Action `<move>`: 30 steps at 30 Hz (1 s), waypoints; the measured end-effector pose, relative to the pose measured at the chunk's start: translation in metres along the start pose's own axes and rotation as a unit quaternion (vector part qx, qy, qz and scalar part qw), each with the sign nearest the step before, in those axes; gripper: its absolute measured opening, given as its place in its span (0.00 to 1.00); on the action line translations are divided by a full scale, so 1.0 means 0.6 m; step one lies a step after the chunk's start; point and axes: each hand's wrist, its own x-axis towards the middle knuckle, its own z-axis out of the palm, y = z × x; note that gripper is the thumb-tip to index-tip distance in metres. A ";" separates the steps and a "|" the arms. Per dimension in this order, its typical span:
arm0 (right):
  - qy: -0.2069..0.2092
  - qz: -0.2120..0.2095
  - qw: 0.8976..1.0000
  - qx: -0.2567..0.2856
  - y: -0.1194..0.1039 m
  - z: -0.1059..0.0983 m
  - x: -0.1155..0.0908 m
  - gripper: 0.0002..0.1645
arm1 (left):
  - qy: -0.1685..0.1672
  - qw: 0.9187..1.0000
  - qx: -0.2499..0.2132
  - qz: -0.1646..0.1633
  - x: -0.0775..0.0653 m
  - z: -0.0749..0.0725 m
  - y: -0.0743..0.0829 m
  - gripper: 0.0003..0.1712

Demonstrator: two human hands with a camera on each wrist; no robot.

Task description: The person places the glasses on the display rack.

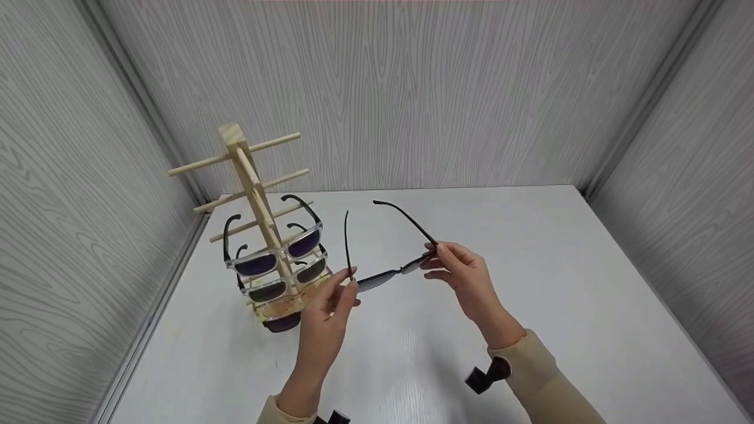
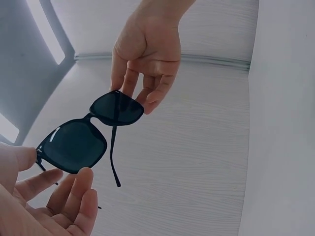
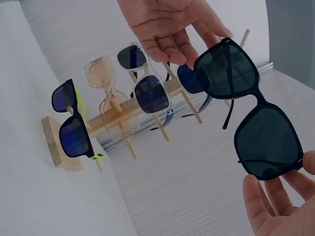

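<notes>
Between my two hands, above the table, is a pair of black sunglasses (image 1: 379,280) with dark lenses and both temples unfolded, pointing away from me. My left hand (image 1: 327,307) pinches the left hinge corner between thumb and fingers. At the opposite hinge corner, my right hand (image 1: 465,277) pinches the frame in the same way. The left wrist view shows the dark lenses (image 2: 74,146) from the front, with one temple hanging behind. In the right wrist view the sunglasses (image 3: 268,140) overlap part of the rack behind.
A wooden eyewear rack (image 1: 257,200) stands on the left of the white table (image 1: 565,282). Several sunglasses hang on its lower pegs, including clear-framed sunglasses (image 1: 255,265) and, low down, dark sunglasses (image 3: 74,135) with yellow-green temples. Its upper pegs (image 1: 275,142) are bare. Wood-grain panels (image 1: 400,88) enclose the table.
</notes>
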 end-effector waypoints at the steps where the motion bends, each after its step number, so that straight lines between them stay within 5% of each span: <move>1: -0.001 0.000 1.000 0.000 -0.002 0.002 0.002 0.14 | 0.003 1.000 -0.001 0.007 0.000 -0.001 0.001 0.17; 10: -0.020 0.001 1.000 -0.004 -0.021 0.026 0.021 0.13 | 0.029 0.998 -0.016 0.054 0.010 -0.014 -0.036 0.17; 18: -0.048 -0.014 0.999 -0.008 -0.039 0.052 0.038 0.14 | 0.054 0.993 -0.011 0.109 0.013 -0.032 -0.025 0.18; 30: -0.075 -0.016 0.997 -0.017 -0.059 0.091 0.063 0.13 | 0.092 0.985 0.011 0.146 0.017 -0.060 0.002 0.17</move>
